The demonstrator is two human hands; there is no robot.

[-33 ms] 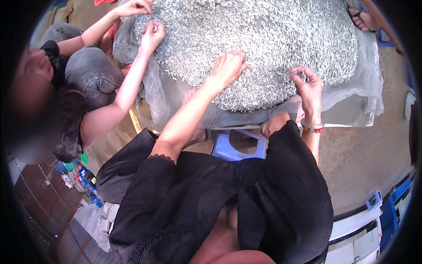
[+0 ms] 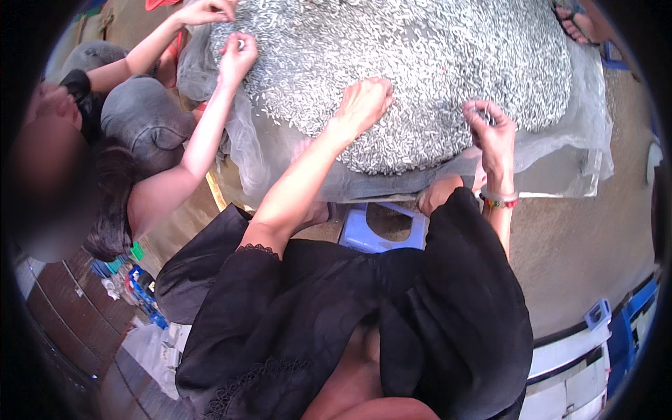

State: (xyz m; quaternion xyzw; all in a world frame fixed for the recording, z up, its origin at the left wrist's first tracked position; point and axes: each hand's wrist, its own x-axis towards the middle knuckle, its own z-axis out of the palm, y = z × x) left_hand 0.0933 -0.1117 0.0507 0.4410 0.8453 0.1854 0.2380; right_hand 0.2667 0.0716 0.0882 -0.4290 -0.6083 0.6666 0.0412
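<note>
A wide heap of small silvery-white fish [image 2: 420, 84] covers the netted table in front of me. My left hand [image 2: 364, 105] rests on the near middle of the heap, knuckles up and fingers curled down into the fish; its fingertips are hidden, and I cannot make out what they hold. At the heap's near right edge, my right hand [image 2: 494, 129] is raised a little with thumb and fingers curled together. Small silvery fish [image 2: 487, 116] show between them. A bracelet [image 2: 498, 201] circles the right wrist.
Grey netting [image 2: 245, 150] hangs over the table's edges. At the left, a co-worker's hands [image 2: 236, 59] are over the heap. A blue plastic stool [image 2: 360, 234] is below, between my legs. Another person's sandalled foot [image 2: 575, 26] is at the far right.
My right hand has shifted very slightly, its fingers a little higher. My left hand stays on the heap, nearly still. The co-worker's hands have moved slightly left.
</note>
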